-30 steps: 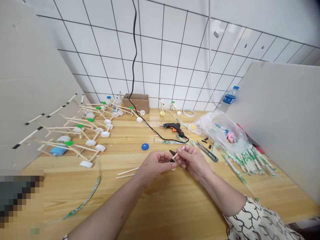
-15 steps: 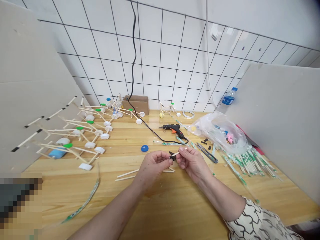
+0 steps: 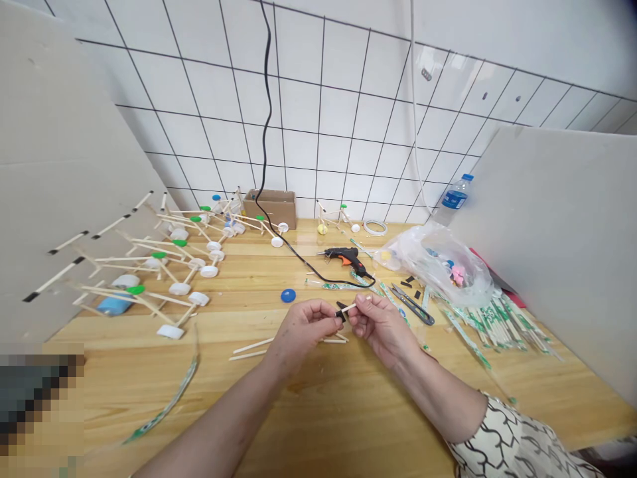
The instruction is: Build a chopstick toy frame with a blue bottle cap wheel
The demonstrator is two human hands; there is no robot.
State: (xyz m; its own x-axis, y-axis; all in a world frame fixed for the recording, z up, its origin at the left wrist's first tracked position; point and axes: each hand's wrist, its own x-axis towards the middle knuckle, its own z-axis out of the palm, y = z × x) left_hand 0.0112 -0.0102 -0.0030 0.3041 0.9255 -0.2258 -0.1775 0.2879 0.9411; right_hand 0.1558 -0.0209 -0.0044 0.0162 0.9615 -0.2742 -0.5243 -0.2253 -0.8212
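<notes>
Over the middle of the table, my left hand (image 3: 306,332) pinches a small black strip (image 3: 340,316), perhaps tape, around the end of a pale wooden chopstick (image 3: 350,307). My right hand (image 3: 385,326) grips the same chopstick near its other end, between thumb and fingers. More chopsticks (image 3: 249,346) lie on the table, partly behind my left hand. Beyond my hands rests a black glue gun (image 3: 343,256). Thread snips (image 3: 413,304) and short black strips (image 3: 409,281) are to the right of it.
Stick frames with bottle-cap wheels (image 3: 169,330) crowd the left side. A blue cap (image 3: 288,295) sits mid-table. At the right are wrapped chopsticks (image 3: 502,322), a plastic bag of small items (image 3: 428,245) and a water bottle (image 3: 454,199). A black cable (image 3: 298,255) crosses the table.
Both hands stay almost in place, with the chopstick and black strip between them. My right fingers have shifted slightly, and the chopstick's angle is a little different.
</notes>
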